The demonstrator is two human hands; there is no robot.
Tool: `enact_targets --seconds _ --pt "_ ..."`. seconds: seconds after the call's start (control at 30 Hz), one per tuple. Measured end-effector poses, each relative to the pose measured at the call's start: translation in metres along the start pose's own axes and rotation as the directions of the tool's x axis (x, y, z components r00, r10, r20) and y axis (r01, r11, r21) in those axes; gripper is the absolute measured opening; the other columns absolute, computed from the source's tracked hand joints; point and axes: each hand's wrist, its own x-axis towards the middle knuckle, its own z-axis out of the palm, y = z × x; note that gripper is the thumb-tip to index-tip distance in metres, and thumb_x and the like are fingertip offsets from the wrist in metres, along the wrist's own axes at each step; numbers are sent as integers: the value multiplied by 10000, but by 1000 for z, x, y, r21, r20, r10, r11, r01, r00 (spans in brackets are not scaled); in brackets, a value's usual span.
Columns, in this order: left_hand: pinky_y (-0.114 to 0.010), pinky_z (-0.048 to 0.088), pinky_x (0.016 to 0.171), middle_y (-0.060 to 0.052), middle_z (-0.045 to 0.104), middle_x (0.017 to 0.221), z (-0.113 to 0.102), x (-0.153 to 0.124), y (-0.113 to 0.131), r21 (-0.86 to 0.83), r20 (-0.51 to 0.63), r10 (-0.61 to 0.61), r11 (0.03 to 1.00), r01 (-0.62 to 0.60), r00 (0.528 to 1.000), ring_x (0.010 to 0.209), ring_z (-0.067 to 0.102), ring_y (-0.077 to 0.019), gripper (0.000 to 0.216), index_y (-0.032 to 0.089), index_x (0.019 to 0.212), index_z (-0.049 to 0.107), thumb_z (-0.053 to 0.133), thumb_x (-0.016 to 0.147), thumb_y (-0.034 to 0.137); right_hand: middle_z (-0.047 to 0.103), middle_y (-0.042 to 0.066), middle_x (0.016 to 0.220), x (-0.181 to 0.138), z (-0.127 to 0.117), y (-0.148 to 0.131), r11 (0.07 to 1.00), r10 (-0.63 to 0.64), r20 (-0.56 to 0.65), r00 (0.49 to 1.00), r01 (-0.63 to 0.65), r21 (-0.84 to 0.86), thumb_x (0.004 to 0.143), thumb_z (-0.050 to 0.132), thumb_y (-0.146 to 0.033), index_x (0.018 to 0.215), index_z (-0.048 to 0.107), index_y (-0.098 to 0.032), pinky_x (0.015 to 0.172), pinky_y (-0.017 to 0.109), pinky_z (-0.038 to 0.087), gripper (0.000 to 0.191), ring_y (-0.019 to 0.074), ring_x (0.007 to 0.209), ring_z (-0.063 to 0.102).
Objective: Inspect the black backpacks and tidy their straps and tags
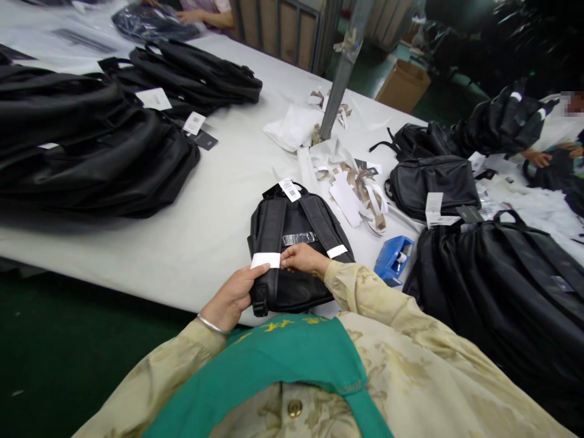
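Note:
A small black backpack [298,286] lies on the white table in front of me, its shoulder straps facing up. White paper bands [265,260] wrap across both straps. My left hand [235,295], with a bangle at the wrist, pinches the left strap's band, thumb on top. At the right end of that band, my right hand [303,258] has its fingers pinched together; its fingertips partly hide what they grip. A white hang tag [289,190] sits by the top handle. Clear plastic wrap [298,238] covers a strip between the straps.
Black backpacks pile up at left [91,152] and right [497,267]. A blue tape dispenser [393,260] stands right of my backpack. Paper strips [365,194] lie near a metal post [344,67]. Other people's hands [190,16] work at the far table edge and far right.

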Motion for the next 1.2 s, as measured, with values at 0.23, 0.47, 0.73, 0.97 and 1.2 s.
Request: enact_targets --seconds 0.23,0.47,0.73,0.97,1.2 --pt "-297 620 624 -111 765 730 4 1 -6 -85 -48 -63 995 59 997 564 697 -190 130 64 898 709 603 824 54 577 -62 545 8 37 20 986 -69 -225 972 101 135 730 636 -57 704 599 -164 501 194 406 117 84 492 512" --pt "-308 624 678 -122 781 803 10 -4 -8 -34 -34 -9 999 7 999 713 746 -231 189 57 990 709 637 815 61 478 -67 518 -2 30 15 973 127 -199 972 -83 214 843 605 -149 676 529 -171 394 185 259 185 56 396 361" --pt "-271 603 651 -121 772 772 18 -2 -11 7 -56 -5 1000 6 998 651 723 -197 98 61 908 701 641 831 71 451 -64 517 -2 36 1 946 219 -158 963 -170 276 878 687 -310 725 526 -176 367 200 223 259 75 402 349" --pt "-329 616 610 -154 775 851 7 -32 -11 109 87 -162 982 153 983 725 742 -250 193 94 944 708 697 865 270 472 -57 509 0 45 2 944 93 -189 978 -26 330 940 593 -312 734 521 -187 406 220 310 251 100 421 409" --pt "-256 567 553 -131 755 782 18 -49 -33 235 -93 -120 962 139 988 672 722 -203 171 112 881 670 711 859 277 702 37 859 -37 -47 19 916 -386 -365 847 304 -263 908 578 -363 955 687 -168 708 269 519 229 146 720 629"
